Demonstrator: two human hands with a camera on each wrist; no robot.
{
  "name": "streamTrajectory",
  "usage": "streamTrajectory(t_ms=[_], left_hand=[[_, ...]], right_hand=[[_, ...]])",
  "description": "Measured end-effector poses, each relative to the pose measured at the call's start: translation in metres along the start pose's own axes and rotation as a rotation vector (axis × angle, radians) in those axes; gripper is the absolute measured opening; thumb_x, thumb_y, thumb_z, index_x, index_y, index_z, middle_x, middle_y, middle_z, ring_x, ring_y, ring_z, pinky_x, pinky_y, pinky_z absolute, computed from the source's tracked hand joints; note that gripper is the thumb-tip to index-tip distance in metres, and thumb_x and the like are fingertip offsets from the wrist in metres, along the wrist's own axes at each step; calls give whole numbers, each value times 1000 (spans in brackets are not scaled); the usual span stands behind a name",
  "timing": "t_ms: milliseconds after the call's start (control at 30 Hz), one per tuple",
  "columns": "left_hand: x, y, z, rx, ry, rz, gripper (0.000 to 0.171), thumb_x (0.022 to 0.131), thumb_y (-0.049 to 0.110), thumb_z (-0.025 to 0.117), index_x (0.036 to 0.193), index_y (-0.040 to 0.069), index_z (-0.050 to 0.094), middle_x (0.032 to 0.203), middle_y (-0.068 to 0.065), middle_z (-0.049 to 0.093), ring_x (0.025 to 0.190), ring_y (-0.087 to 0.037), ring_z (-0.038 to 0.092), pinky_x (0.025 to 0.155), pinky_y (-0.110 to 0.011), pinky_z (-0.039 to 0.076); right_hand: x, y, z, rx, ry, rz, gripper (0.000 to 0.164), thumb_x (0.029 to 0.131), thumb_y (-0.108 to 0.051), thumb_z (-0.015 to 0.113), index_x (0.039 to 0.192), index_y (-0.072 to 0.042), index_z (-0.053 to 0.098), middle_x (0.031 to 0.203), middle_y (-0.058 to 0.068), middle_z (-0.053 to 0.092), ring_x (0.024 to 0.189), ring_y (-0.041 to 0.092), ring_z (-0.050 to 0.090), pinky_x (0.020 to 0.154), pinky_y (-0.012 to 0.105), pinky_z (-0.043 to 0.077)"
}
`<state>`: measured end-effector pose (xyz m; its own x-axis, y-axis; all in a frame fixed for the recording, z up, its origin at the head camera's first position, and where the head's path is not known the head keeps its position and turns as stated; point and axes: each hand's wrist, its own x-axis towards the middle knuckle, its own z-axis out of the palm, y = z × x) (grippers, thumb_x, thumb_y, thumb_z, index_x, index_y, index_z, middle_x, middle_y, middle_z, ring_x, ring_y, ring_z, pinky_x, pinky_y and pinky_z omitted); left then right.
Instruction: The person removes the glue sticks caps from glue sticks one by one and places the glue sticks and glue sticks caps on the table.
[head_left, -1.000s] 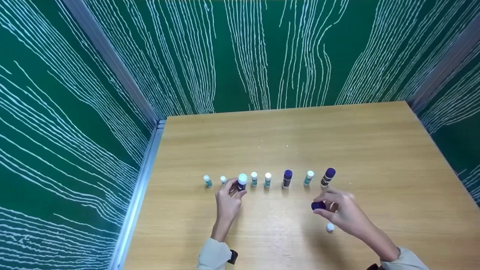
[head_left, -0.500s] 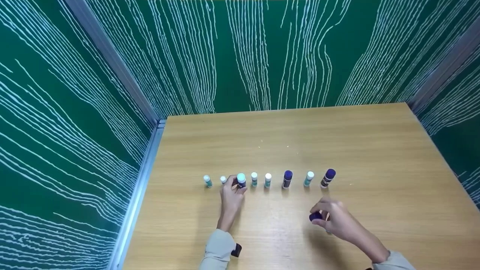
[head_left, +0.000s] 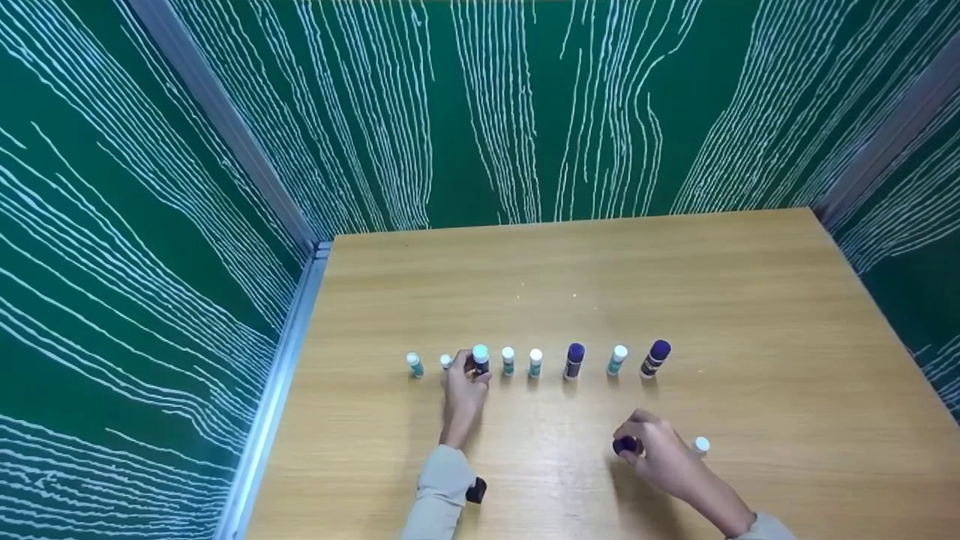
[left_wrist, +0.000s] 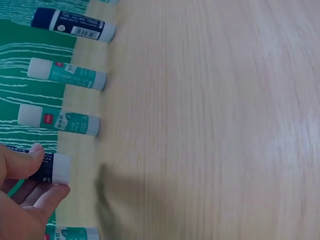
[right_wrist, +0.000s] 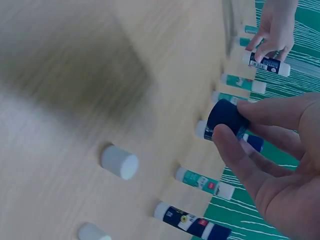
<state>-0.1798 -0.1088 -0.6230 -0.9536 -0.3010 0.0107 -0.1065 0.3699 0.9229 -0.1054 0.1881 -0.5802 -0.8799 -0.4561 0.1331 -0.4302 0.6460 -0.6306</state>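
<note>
My left hand (head_left: 466, 390) grips a dark blue glue stick (left_wrist: 44, 167) upright between thumb and fingers. Both its ends look whitish in the right wrist view. It stands within a row of glue sticks. Close beside it on the right is a teal glue stick (head_left: 508, 361) with a white cap; another teal one (head_left: 445, 361) is partly behind the fingers. My right hand (head_left: 660, 454) pinches a dark blue cap (right_wrist: 225, 115) between thumb and fingers, above the table on the near side of the row. A white cap (right_wrist: 120, 161) stands on the table below it.
The row continues right with a blue-capped glue stick (head_left: 574, 361), a teal one (head_left: 616, 361) and a larger blue one (head_left: 655, 359). A second white cap (head_left: 701, 445) stands beside my right wrist. Green panels with white lines (head_left: 480, 112) edge the wooden table (head_left: 570, 255).
My right hand has moved toward me and slightly left with the blue cap, uncovering one white cap and covering another in the head view. My left hand and its glue stick have shifted slightly left.
</note>
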Motion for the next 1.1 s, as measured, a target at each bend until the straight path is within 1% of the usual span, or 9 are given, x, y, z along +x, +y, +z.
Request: streamTrajectory(t_ms=[67,167,267,467,567,767,933,1100], left_hand=[[1,-3,2,20,1,1,39,80,-11,65,115,5,60,114,-16,62,110,-31,58,90,-36,51],[3,-7,3,21,-14,7,37,81,-11,64,114,4,60,109,-14,64,106,-28,60,88,-34,52],[3,-11,4,31,-18,14,36,81,-11,63,114,3,59,107,-13,65,104,-27,61,88,-34,52],[5,-17,5,137,28,-3,34,81,-5,67,111,8,61,108,-10,64,108,-26,58,93,-38,49],[6,-18,5,157,50,-9,34,81,-3,68,111,9,61,107,-10,63,108,-27,58,94,-39,48],[8,-18,8,159,62,-18,35,80,-4,69,112,8,61,108,-11,64,108,-28,59,93,-40,49],[9,-17,9,169,64,-41,37,79,-3,70,114,7,61,111,-13,63,110,-30,58,94,-41,48],[8,-18,10,153,63,-40,38,80,-2,69,116,7,60,111,-13,63,110,-29,58,93,-41,49]], right_hand=[[0,1,3,-3,-14,12,21,65,14,71,81,1,69,80,3,55,70,15,58,61,18,54],[0,3,8,5,-42,27,21,66,16,67,79,-1,69,78,2,52,70,16,58,61,20,54],[-1,5,12,12,-75,37,21,67,16,65,78,-2,68,78,2,51,70,16,57,61,21,54],[-4,11,19,-5,-116,33,20,68,15,67,76,-3,67,77,1,50,67,14,56,59,21,53],[-4,13,22,-24,-135,37,20,67,14,69,76,-3,68,76,0,51,68,15,57,61,23,54],[-7,17,26,-35,-185,86,22,66,15,70,82,-1,69,79,4,54,75,22,61,67,34,57],[-10,18,28,-32,-196,99,24,65,16,71,83,1,69,80,5,55,76,22,61,66,35,56],[-10,18,29,-35,-190,124,24,66,15,70,85,0,69,80,5,55,76,22,60,66,35,56]])
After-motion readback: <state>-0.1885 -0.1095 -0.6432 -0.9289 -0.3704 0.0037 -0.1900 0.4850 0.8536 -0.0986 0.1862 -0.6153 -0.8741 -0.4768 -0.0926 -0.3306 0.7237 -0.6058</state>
